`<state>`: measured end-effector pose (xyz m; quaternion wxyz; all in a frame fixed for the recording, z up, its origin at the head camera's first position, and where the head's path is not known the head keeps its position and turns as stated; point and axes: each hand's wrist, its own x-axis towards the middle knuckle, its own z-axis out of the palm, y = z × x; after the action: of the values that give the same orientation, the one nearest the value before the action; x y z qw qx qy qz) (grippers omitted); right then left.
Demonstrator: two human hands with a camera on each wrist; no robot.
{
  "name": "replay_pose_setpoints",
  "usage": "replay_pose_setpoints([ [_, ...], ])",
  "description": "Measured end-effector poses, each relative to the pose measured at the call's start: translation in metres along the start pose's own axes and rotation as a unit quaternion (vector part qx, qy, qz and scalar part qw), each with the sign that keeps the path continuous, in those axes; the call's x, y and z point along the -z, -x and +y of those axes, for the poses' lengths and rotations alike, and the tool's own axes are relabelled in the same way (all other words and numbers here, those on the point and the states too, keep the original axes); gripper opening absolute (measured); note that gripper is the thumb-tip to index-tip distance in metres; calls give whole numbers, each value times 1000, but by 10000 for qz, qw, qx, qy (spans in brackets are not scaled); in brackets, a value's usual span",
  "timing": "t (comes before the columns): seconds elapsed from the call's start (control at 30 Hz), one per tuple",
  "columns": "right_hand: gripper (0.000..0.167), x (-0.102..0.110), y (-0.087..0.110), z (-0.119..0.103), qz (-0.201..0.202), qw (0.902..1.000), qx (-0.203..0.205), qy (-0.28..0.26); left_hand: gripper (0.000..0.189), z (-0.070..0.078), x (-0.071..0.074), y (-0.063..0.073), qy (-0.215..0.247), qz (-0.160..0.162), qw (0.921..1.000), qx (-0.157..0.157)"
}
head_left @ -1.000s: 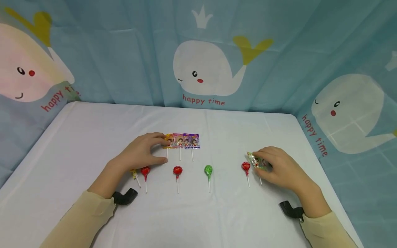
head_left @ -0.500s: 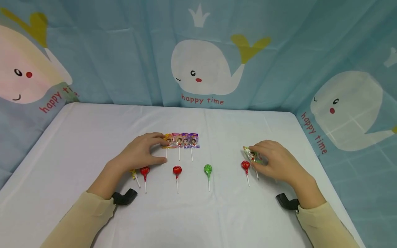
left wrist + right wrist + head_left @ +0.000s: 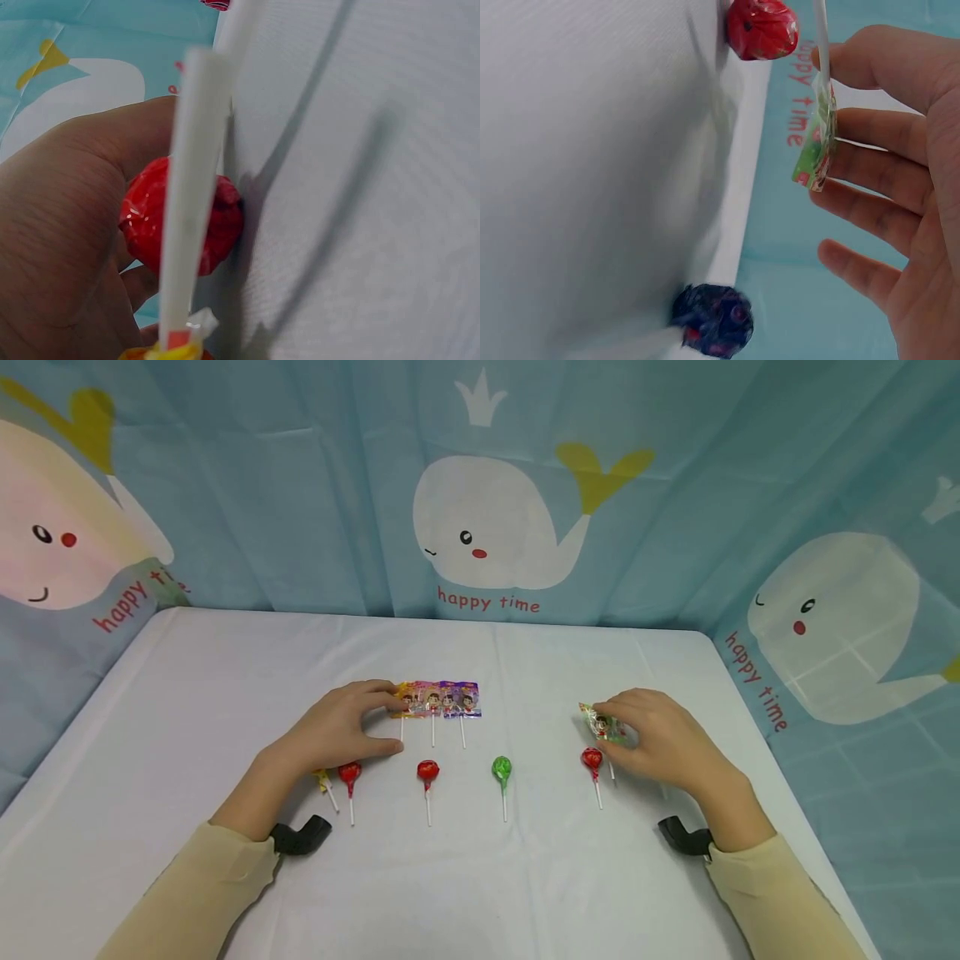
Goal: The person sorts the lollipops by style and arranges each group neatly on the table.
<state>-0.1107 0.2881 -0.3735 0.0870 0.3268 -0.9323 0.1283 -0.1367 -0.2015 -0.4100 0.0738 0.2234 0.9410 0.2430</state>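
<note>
My right hand (image 3: pixel 667 739) holds a flat-wrapped green lollipop (image 3: pixel 600 723) between thumb and fingers; its wrapper and stick show at the fingertips in the right wrist view, above the cloth. On the left, my left hand (image 3: pixel 341 727) rests with relaxed fingers, the fingertips touching the yellow end of a row of flat-wrapped lollipops (image 3: pixel 459 700), yellow, pink and purple. Beneath that wrist lie a round red lollipop (image 3: pixel 349 774) and a yellow-wrapped lollipop (image 3: pixel 324 780), partly covered. A dark blue lollipop (image 3: pixel 714 319) lies under the right hand, its head hidden in the head view.
Across the white-covered table (image 3: pixel 480 893), a round red lollipop (image 3: pixel 428 770), a green ball lollipop (image 3: pixel 502 767) and another red lollipop (image 3: pixel 592 758) lie spaced out in front of the flat row. A blue whale-print curtain (image 3: pixel 315 510) borders the table's back and sides.
Carrying the green flat-wrapped lollipop, my right hand has moved left and farther from me, past the red lollipop's head. The left hand has stayed in place at the row.
</note>
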Motion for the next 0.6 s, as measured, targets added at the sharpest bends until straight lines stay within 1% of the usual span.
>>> replay_pose_setpoints([
  [0.23, 44, 0, -11, -5, 56, 9999, 110, -50, 57, 1, -1, 1, -8, -9, 10000, 61],
  [0.6, 44, -7, -24, -12, 106, 9998, 56, -188, 60, -1, -1, 0, -43, 29, 10000, -33],
])
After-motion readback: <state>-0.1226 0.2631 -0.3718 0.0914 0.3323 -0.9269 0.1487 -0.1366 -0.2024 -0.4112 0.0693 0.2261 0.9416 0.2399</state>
